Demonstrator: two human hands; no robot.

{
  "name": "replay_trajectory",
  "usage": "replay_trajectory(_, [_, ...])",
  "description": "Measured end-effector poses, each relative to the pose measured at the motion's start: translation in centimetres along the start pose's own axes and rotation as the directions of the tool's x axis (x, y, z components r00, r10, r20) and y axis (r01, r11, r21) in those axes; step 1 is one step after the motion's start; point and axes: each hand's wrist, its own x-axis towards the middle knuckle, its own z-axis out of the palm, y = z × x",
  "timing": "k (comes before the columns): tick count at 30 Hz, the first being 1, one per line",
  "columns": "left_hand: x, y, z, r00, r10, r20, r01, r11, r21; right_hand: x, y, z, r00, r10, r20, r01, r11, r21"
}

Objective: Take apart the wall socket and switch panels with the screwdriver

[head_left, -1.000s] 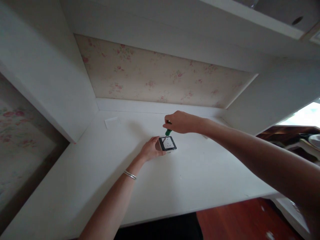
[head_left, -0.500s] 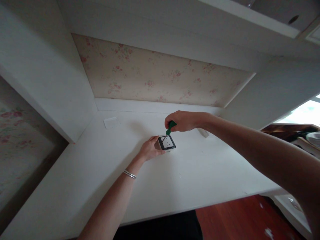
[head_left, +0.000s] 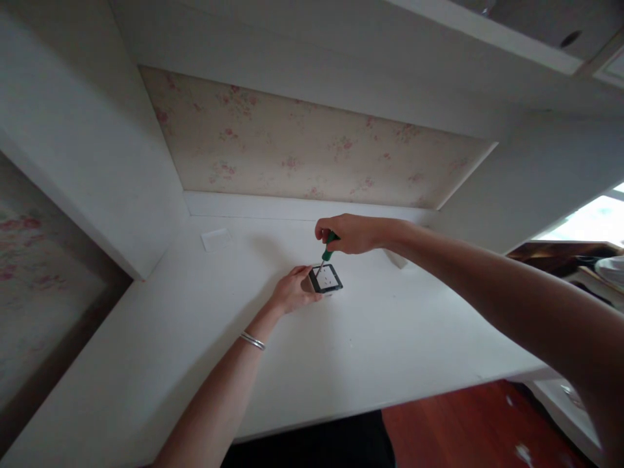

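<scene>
On the white desk lies a wall socket (head_left: 328, 278), square, with a white face, a dark frame and a pale box below it. My left hand (head_left: 292, 290) is closed around its left side, thumb at the near edge and fingers at the far edge. Above it, my right hand (head_left: 348, 234) grips a screwdriver (head_left: 327, 254) by its green handle. The shaft slants down to the left, its tip at the left side of the socket's face. Whether the tip sits in a screw is too small to tell.
A white square frame (head_left: 217, 239) lies at the desk's back left. Partly behind my right forearm is a pale block-like piece (head_left: 396, 259). The white desk (head_left: 390, 351) ends at a front edge above a red floor (head_left: 439, 429). Side panels and an overhead shelf enclose it.
My right hand has shifted slightly left and turned, and the screwdriver handle stands a little differently. My left hand and the socket stay in place.
</scene>
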Motion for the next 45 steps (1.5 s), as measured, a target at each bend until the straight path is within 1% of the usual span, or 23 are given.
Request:
replay_trajectory(2, [-0.1,0.2,0.0,1.000,-0.011,-0.004,0.011,1.000,-0.003,-0.3,-0.3,0.0,1.000,-0.017,0.004,0.017,1.000,0.009])
replay_trajectory(3, [-0.1,0.2,-0.1,1.000,-0.018,-0.006,0.018,1.000,-0.005,-0.3,-0.5,0.1,1.000,-0.004,-0.016,0.003,1.000,-0.008])
replay_trajectory(7, [-0.1,0.3,0.0,1.000,-0.022,-0.011,0.022,1.000,-0.014,0.5,-0.8,0.9,0.973,0.138,-0.184,-0.164,0.977,-0.134])
replay_trajectory(9, [-0.1,0.2,0.0,1.000,-0.019,-0.016,0.019,1.000,-0.019,0.9,-0.8,1.1,0.968,0.147,-0.205,-0.183,0.969,-0.167])
replay_trajectory(11, [-0.1,0.2,0.1,1.000,-0.025,-0.018,0.025,0.999,-0.022,1.0,-0.8,1.1,0.981,0.090,-0.173,-0.112,0.986,-0.122])
replay_trajectory(13, [0.0,0.2,0.1,0.999,-0.030,-0.015,0.029,0.999,-0.025,0.7,-1.0,0.7,0.994,0.004,-0.111,-0.005,1.000,-0.010])
replay_trajectory(15, [0.0,0.2,0.0,0.999,-0.037,-0.007,0.037,0.999,-0.032,0.4,-1.3,0.3,0.998,-0.050,-0.038,0.052,0.997,0.059])
replay_trajectory(17, [0.0,0.3,0.0,0.999,-0.045,0.000,0.045,0.998,-0.036,0.3,-1.4,0.1,1.000,-0.004,-0.008,0.004,1.000,0.018])
replay_trajectory(20, [-0.1,0.3,-0.1,0.999,-0.040,0.000,0.040,0.999,-0.037,0.7,-1.0,0.3,0.979,0.170,-0.109,-0.183,0.975,-0.124])
replay_trajectory(21, [-0.1,0.3,-0.1,0.999,-0.035,-0.003,0.035,0.999,-0.036,0.8,-0.8,0.4,0.972,0.194,-0.136,-0.214,0.966,-0.147])
replay_trajectory(22, [-0.1,0.2,-0.1,1.000,-0.031,-0.006,0.030,0.999,-0.035,0.9,-0.6,0.4,0.972,0.187,-0.145,-0.209,0.966,-0.155])
replay_trajectory(23, [-0.1,0.2,-0.1,1.000,-0.025,-0.007,0.025,0.999,-0.034,0.9,-0.5,0.4,0.979,0.150,-0.135,-0.170,0.975,-0.146])
replay_trajectory(26, [0.0,0.0,0.0,1.000,-0.009,-0.007,0.009,0.999,-0.032,0.4,-0.5,0.1,0.999,-0.019,-0.048,0.017,0.999,-0.043])
replay_trajectory(28, [0.0,-0.1,0.1,1.000,-0.005,-0.002,0.005,0.999,-0.033,0.0,-0.7,-0.2,0.997,-0.072,0.007,0.071,0.997,0.021])
replay_trajectory(30, [0.0,-0.1,0.1,1.000,-0.009,0.002,0.009,0.999,-0.035,-0.1,-0.7,-0.2,0.999,-0.012,0.032,0.012,1.000,0.020])
replay_trajectory(32, [0.0,-0.1,0.2,1.000,-0.013,0.003,0.013,0.999,-0.037,0.1,-0.6,0.1,0.994,0.104,-0.026,-0.105,0.993,-0.049])
replay_trajectory(33, [0.0,-0.1,0.2,1.000,-0.014,0.002,0.014,0.999,-0.036,0.3,-0.4,0.3,0.988,0.137,-0.066,-0.143,0.986,-0.086])
replay_trajectory(34, [0.1,-0.1,0.2,1.000,-0.013,0.000,0.013,0.999,-0.036,0.5,-0.2,0.4,0.985,0.139,-0.099,-0.150,0.982,-0.111])
replay_trajectory(36, [0.1,-0.1,0.2,1.000,-0.004,-0.001,0.004,0.999,-0.033,0.6,0.0,0.7,0.990,0.061,-0.127,-0.075,0.991,-0.108])
replay_trajectory(38, [0.1,-0.2,0.2,1.000,0.003,0.001,-0.003,1.000,-0.029,0.4,0.1,0.6,0.994,-0.040,-0.104,0.036,0.999,-0.037])
replay_trajectory(40, [0.1,-0.3,0.3,1.000,0.003,-0.003,-0.003,1.000,-0.023,0.1,-0.1,0.4,0.994,-0.091,-0.068,0.094,0.995,0.031])
replay_trajectory(42, [0.1,-0.4,0.3,1.000,0.005,-0.006,-0.005,1.000,-0.017,0.1,-0.3,0.3,0.997,-0.056,-0.049,0.058,0.998,0.035])
replay_trajectory(45, [0.1,-0.3,0.4,1.000,0.003,-0.012,-0.003,1.000,-0.018,0.5,-0.3,0.6,0.990,0.093,-0.106,-0.101,0.992,-0.073])
